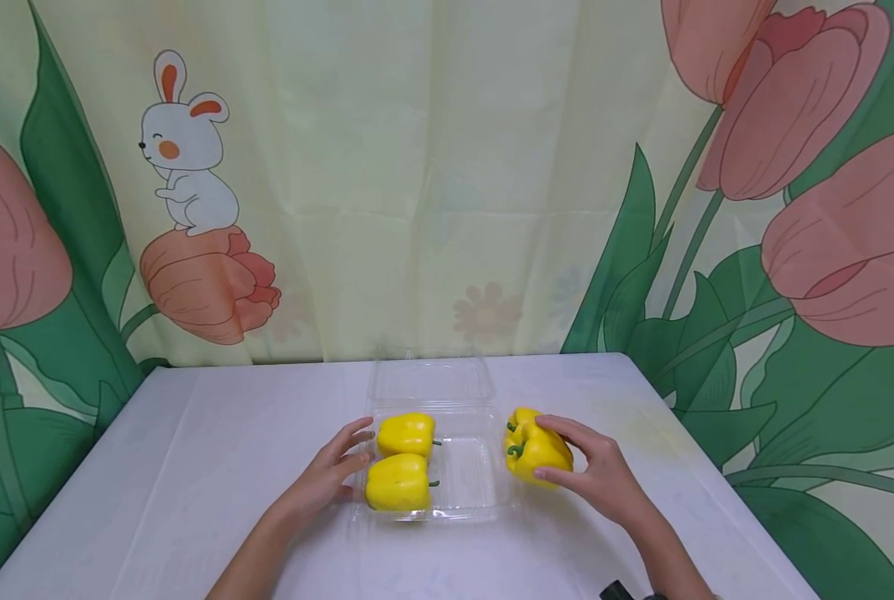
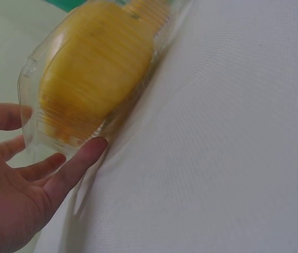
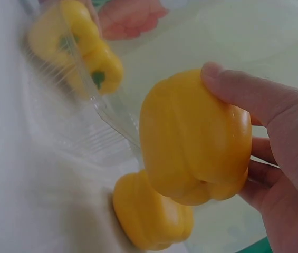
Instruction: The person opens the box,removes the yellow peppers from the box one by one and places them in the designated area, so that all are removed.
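A clear plastic clamshell container (image 1: 465, 475) lies with its lid (image 1: 432, 381) folded back on the white table. Inside its left half are two yellow bell peppers, a rear one (image 1: 405, 434) and a front one (image 1: 399, 483), stems to the right. My left hand (image 1: 328, 475) rests at the container's left wall, fingers spread and loosely bent. To the right of the container, my right hand (image 1: 592, 467) grips a third yellow bell pepper (image 3: 191, 137) between thumb and fingers, lifted off the table. Another yellow bell pepper (image 3: 151, 211) lies on the table just behind the held one.
A white cloth covers the table (image 1: 229, 433). Behind its far edge hangs a curtain (image 1: 357, 208) printed with tulips and a rabbit. A small black object (image 1: 616, 591) shows by the right wrist at the bottom edge.
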